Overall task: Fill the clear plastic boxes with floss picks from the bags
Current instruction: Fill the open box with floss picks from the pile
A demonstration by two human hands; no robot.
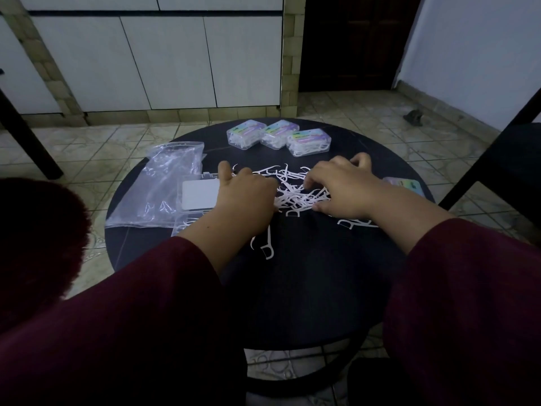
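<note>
A loose pile of white floss picks (292, 190) lies in the middle of the round black table (307, 282). My left hand (246, 194) rests on the pile's left side with curled fingers gathering picks. My right hand (342, 186) sits on the right side, its fingertips pinching into the pile. An open clear plastic box (200, 197) with a white inside lies just left of my left hand. Three filled, closed boxes (278, 137) stand in a row at the table's far edge. Another box (405, 184) is partly hidden behind my right wrist.
A crumpled clear plastic bag (167, 183) lies at the table's left. Stray picks (265, 247) lie nearer me, and more (354, 223) by my right wrist. Tiled floor surrounds the table; dark furniture legs (26, 136) stand left and right. White cabinets are behind.
</note>
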